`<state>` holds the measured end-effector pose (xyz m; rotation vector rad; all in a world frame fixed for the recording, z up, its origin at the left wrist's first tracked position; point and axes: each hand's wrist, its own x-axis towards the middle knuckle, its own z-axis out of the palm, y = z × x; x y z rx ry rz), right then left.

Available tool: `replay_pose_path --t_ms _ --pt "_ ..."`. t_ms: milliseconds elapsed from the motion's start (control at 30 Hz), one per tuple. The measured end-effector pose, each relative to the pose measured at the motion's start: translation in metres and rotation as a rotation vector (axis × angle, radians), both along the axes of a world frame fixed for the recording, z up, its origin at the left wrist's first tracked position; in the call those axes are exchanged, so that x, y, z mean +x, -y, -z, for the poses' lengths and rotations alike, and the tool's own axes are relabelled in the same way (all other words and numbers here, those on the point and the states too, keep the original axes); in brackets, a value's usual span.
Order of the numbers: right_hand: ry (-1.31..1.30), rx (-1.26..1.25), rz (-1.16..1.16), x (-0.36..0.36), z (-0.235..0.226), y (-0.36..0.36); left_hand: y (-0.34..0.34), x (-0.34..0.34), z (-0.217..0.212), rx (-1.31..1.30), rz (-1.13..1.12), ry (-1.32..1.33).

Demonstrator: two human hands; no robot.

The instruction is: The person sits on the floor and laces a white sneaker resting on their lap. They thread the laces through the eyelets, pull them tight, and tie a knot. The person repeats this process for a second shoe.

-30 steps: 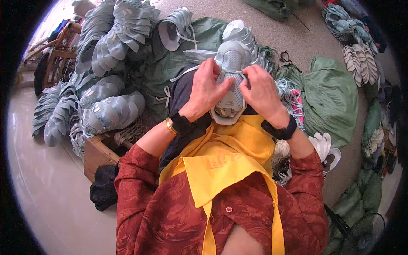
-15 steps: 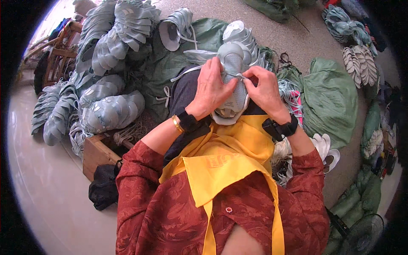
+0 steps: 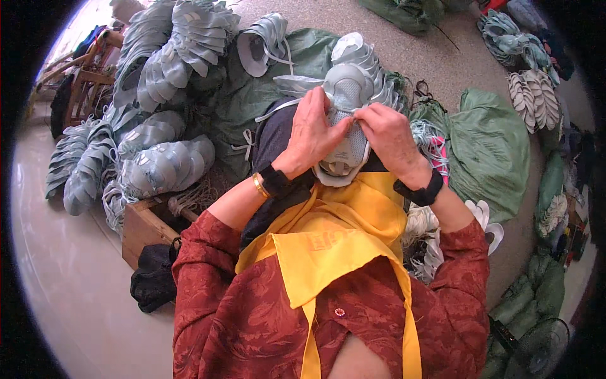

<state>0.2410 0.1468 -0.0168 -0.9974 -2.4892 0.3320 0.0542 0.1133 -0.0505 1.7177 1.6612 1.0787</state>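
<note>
Both my hands hold a grey shoe upper [image 3: 346,136] with a mesh panel, over my lap. My left hand [image 3: 312,136] grips its left side, fingers spread over the mesh. My right hand [image 3: 390,136] pinches the top edge of the upper near its middle. A yellow cloth [image 3: 328,240] lies across my lap beneath it. A black band sits on each wrist, and a gold bangle on the left.
Stacks of pale grey-blue shoe uppers [image 3: 167,164] lie piled at the left and back. A wooden crate [image 3: 145,224] stands at my left. Green sacks [image 3: 489,151] lie at the right, with more stacked uppers [image 3: 533,95] and cords [image 3: 429,136] on the floor.
My hands have shifted closer together on the shoe upper; the left hand slid right over the mesh and the right hand's fingers now pinch its top edge.
</note>
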Motion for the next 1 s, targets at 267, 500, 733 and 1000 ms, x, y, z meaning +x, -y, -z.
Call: replay_pose_path --t_ms 267,500,733,1000 --pt "0.188 0.146 -0.084 -0.003 -0.003 -0.006 0.005 -0.027 -0.007 -0.010 0.186 0.104" --pt "-0.045 0.053 -0.119 -0.010 -0.008 -0.004 0.007 -0.018 -0.007 0.103 0.126 -0.163" --pt "-0.282 -0.438 0.046 -0.031 -0.029 0.016 0.010 -0.019 0.005 0.153 0.101 -0.103" --pt "-0.033 -0.105 0.098 -0.044 -0.004 0.005 0.008 -0.013 0.016 0.161 0.098 -0.063"
